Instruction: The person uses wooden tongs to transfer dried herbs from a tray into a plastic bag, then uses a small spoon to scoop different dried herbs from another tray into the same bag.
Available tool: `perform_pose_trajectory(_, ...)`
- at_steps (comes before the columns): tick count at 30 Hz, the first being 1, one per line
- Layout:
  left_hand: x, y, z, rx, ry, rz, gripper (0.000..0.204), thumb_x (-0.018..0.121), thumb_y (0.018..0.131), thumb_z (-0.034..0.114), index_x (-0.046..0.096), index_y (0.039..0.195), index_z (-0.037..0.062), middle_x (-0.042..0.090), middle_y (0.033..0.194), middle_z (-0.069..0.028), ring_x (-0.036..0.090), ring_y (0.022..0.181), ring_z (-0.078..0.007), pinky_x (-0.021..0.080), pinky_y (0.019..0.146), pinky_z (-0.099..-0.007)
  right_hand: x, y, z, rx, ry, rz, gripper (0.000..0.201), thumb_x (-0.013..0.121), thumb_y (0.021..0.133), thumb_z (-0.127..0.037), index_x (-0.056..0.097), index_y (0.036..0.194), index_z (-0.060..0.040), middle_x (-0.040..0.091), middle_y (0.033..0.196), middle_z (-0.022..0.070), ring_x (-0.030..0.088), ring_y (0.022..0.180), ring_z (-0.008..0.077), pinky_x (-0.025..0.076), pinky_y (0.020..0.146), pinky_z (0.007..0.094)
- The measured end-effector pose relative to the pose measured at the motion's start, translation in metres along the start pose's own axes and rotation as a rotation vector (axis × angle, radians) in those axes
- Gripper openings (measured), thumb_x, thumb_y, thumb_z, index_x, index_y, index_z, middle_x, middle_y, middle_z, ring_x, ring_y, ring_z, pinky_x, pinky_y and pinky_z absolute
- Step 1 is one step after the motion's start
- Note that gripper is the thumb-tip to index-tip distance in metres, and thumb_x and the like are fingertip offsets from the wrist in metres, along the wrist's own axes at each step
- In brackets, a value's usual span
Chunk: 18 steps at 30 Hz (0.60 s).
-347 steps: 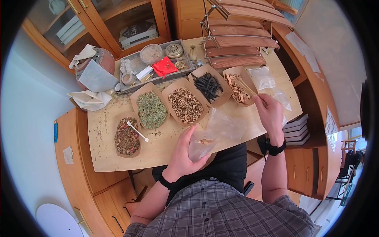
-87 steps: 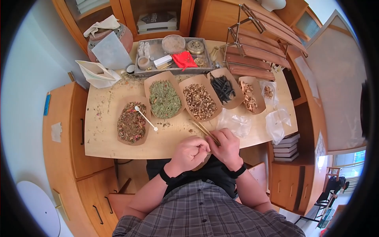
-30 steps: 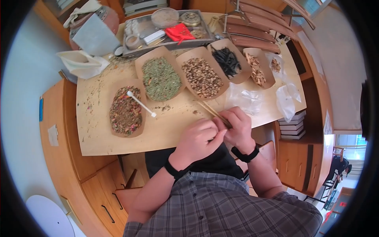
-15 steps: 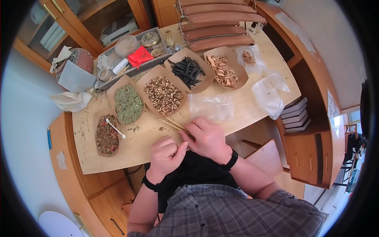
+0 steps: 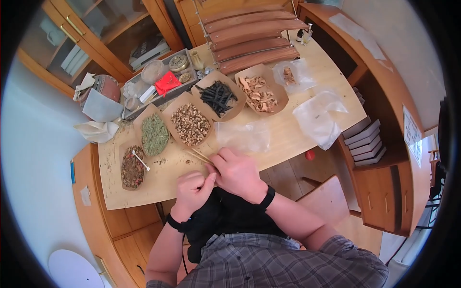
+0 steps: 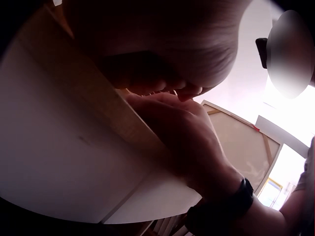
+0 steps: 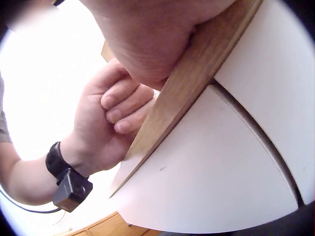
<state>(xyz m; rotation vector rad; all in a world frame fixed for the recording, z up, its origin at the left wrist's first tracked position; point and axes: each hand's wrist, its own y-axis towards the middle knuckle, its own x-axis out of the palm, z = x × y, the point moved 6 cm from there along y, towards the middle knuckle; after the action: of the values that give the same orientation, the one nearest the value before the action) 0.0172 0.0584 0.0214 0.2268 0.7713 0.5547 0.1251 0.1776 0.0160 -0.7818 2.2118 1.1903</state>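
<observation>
In the head view my right hand (image 5: 237,174) is over the table's front edge, gripping a pair of thin wooden sticks (image 5: 198,154) that point to the back left. My left hand (image 5: 193,191) is close beside it, fingers curled into the palm and thumb against the right hand. The right wrist view shows the left hand (image 7: 110,115) with folded fingers at the table edge (image 7: 182,83) and nothing visible in them. Behind the hands stand paper trays of brown-white bits (image 5: 191,125), black sticks (image 5: 218,98), pale reddish chips (image 5: 258,93) and green herb (image 5: 154,134).
A tray of mixed dried petals (image 5: 132,168) with a small white spoon (image 5: 140,160) is at left. Plastic bags lie at middle (image 5: 245,136) and right (image 5: 319,117); another bag (image 5: 295,74) holds chips. A slatted wooden rack (image 5: 254,38) stands behind.
The chip bag, in my left hand in the oldest frame, lies at the back right. My hands came together, the right keeping the sticks. Lately the head view has turned and the hands shifted slightly.
</observation>
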Motion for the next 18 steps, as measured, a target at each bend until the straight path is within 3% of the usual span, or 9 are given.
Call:
perform_pose_trajectory(3,0.007,0.014,0.022,0.065,-0.019,-0.079,0.044,0.083,0.093,-0.001,0.051,0.062,0.0017,0.049,0.060,-0.0119,0.050,0.052,-0.0305,0.036,0.050,-0.0430,-0.002,0.001,0.001,-0.007,0.027,0.002,0.019,0.084,0.091,-0.023,0.075,0.105,-0.0132,0.064,0.091,0.0060,0.071,0.079,0.0274,0.058,0.065,0.0396)
perform_pose_trajectory(5,0.011,0.033,0.039,0.221,-0.116,-0.099,0.042,0.081,0.092,-0.002,0.051,0.062,0.0025,0.049,0.060,-0.0109,0.051,0.052,-0.0303,0.038,0.050,-0.0428,-0.005,0.001,0.001,0.019,0.048,-0.027,0.016,0.081,0.090,-0.021,0.072,0.101,-0.0126,0.062,0.092,0.0058,0.070,0.082,0.0269,0.058,0.067,0.0394)
perform_pose_trajectory(6,0.010,0.043,0.044,0.220,-0.118,-0.099,0.042,0.081,0.092,-0.002,0.051,0.062,0.0025,0.049,0.060,-0.0109,0.051,0.052,-0.0303,0.038,0.050,-0.0428,-0.004,0.002,0.002,0.043,0.069,-0.054,0.014,0.077,0.088,-0.019,0.069,0.097,-0.0121,0.061,0.092,0.0057,0.070,0.086,0.0264,0.059,0.069,0.0392)
perform_pose_trajectory(8,0.010,0.064,0.055,0.323,-0.140,-0.143,0.038,0.079,0.089,-0.003,0.055,0.061,0.0017,0.047,0.058,-0.0101,0.049,0.050,-0.0284,0.036,0.049,-0.0416,-0.002,0.000,0.002,0.018,0.046,-0.054,0.019,0.076,0.085,-0.020,0.069,0.101,-0.0122,0.060,0.093,0.0062,0.069,0.085,0.0281,0.059,0.068,0.0399)
perform_pose_trajectory(10,0.015,0.082,0.053,0.361,-0.163,-0.158,0.038,0.080,0.089,-0.002,0.054,0.061,0.0021,0.047,0.058,-0.0100,0.048,0.050,-0.0282,0.036,0.049,-0.0416,0.002,-0.003,0.007,0.138,0.102,-0.145,0.021,0.078,0.085,-0.018,0.069,0.102,-0.0118,0.063,0.096,0.0073,0.071,0.087,0.0294,0.060,0.067,0.0412)
perform_pose_trajectory(13,0.019,0.110,0.048,0.410,-0.198,-0.177,0.040,0.080,0.089,-0.002,0.052,0.061,0.0025,0.045,0.058,-0.0099,0.046,0.049,-0.0280,0.034,0.049,-0.0416,0.009,-0.004,0.009,0.167,0.105,-0.152,0.019,0.081,0.088,-0.018,0.071,0.102,-0.0107,0.067,0.100,0.0085,0.072,0.087,0.0300,0.060,0.066,0.0423)
perform_pose_trajectory(18,0.018,0.134,0.028,0.385,-0.319,-0.142,0.043,0.080,0.089,-0.002,0.048,0.060,0.0024,0.040,0.057,-0.0099,0.042,0.048,-0.0280,0.032,0.048,-0.0416,-0.004,0.013,-0.002,0.027,0.023,-0.064,0.019,0.083,0.094,-0.021,0.075,0.107,-0.0093,0.069,0.100,0.0085,0.073,0.083,0.0284,0.059,0.066,0.0400)
